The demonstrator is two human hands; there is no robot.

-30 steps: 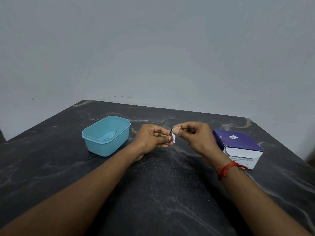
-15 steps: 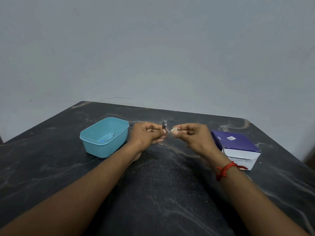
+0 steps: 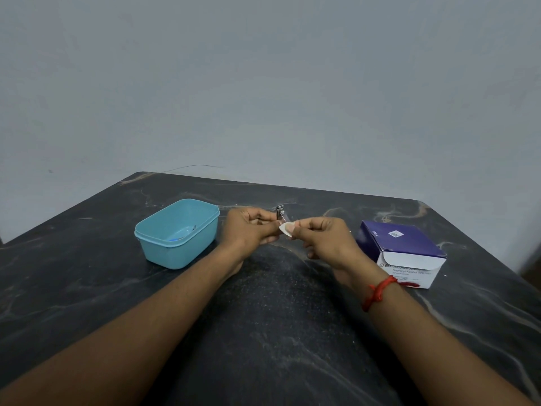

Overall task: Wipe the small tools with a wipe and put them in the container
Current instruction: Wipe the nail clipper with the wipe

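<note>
Above the middle of the dark marble table [image 3: 278,332], my left hand [image 3: 248,230] grips a small metal nail clipper [image 3: 281,213] whose head sticks up past the fingers. My right hand [image 3: 325,238] pinches a small white wipe [image 3: 285,229] and holds it against the clipper's lower part. The two hands meet fingertip to fingertip. To the left stands the open teal container [image 3: 178,247], with a small blue-handled tool [image 3: 180,235] lying inside it.
A purple and white box of alcohol swabs [image 3: 401,253] sits to the right of my right hand. A red thread band circles my right wrist. A grey wall rises behind the table's far edge.
The clipper has turned so its metal head now points up above my left fingers. The wipe has slid down to the clipper's lower part. Both hands stayed in the same spot.
</note>
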